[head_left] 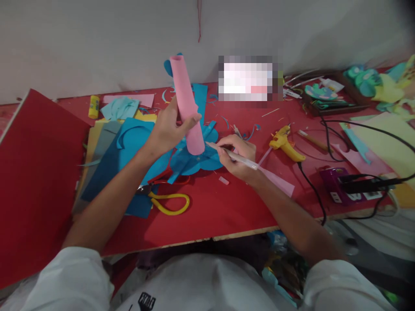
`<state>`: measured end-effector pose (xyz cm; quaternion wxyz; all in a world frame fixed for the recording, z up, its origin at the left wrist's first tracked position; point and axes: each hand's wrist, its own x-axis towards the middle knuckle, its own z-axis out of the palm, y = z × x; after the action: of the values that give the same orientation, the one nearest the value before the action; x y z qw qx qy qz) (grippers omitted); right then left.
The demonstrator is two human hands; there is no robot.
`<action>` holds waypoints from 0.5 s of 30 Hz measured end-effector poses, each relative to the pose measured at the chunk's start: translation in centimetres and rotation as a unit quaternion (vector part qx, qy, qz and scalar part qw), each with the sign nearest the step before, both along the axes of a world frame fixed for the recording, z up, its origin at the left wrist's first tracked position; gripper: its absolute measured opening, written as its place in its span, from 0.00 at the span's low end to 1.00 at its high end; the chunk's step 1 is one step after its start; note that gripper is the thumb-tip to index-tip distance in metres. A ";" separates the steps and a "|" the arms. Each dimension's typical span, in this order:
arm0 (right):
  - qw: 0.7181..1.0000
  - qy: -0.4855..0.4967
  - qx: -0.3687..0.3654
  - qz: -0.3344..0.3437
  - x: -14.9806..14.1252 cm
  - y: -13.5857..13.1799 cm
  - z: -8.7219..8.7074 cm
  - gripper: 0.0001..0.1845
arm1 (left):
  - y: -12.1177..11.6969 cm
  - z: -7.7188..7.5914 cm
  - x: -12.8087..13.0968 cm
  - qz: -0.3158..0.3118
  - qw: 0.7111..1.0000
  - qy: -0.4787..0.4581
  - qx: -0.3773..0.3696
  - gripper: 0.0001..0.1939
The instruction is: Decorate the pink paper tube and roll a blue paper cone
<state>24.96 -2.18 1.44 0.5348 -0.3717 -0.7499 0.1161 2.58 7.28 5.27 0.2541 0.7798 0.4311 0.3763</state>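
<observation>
My left hand [171,129] is wrapped round a pink paper tube [185,99], holding it tilted with its lower end over a blue paper flower shape [210,160]. A small blue paper piece [168,68] shows behind the tube's upper end. Between the fingers of my right hand [238,155] is a white pen [241,160], its tip close to the tube's lower right side; whether it touches I cannot tell. Below the blue shape lie scissors [170,204] with a yellow and a red handle, and a small pinkish eraser-like piece [223,180].
A yellow glue gun [287,144] lies on the red table [207,216], its cord running toward a purple box [335,185]. Stacked coloured paper [110,172], a glue stick [94,107] and a raised red board [39,181] are at left. A dark tray [356,108] holds paper pieces.
</observation>
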 end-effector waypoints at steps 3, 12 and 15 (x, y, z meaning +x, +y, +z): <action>1.000 0.001 0.000 -0.001 -0.1 0.0 0.1 0.04 | -0.4 -0.1 0.3 0.035 0.999 0.023 0.030 0.25; 0.997 -0.052 0.010 0.053 -0.5 0.7 -1.0 0.06 | 0.5 -1.7 0.2 0.057 0.998 0.016 0.028 0.30; 0.998 -0.056 0.003 0.042 -0.6 0.7 -1.2 0.06 | 0.8 -1.9 0.1 0.056 0.998 0.011 0.025 0.30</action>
<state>24.35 -1.53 0.26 0.4882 -0.3442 -0.7937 0.1149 2.64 8.06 3.34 0.2085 0.7644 0.4673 0.3922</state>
